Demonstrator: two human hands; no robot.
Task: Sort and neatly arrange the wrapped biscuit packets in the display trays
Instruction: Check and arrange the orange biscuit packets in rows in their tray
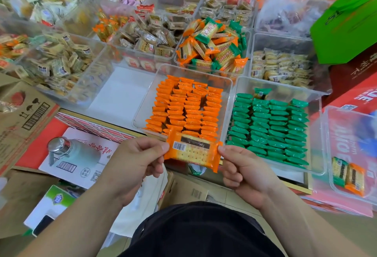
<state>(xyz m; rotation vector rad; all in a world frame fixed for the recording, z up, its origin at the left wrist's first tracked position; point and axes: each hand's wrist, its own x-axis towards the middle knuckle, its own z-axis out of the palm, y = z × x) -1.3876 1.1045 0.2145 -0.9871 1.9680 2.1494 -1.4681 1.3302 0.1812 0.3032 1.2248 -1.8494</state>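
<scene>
Orange pkt [193, 151] pinched btwn left hand [134, 158] & right hand [242, 171], one end each.

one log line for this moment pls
held: orange packet | left hand: pinches left end | right hand: pinches right end | where: near edge of orange tray

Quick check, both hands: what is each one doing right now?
Left hand: pinches the left end of the orange biscuit packet.
Right hand: pinches the right end of the same packet.
</scene>
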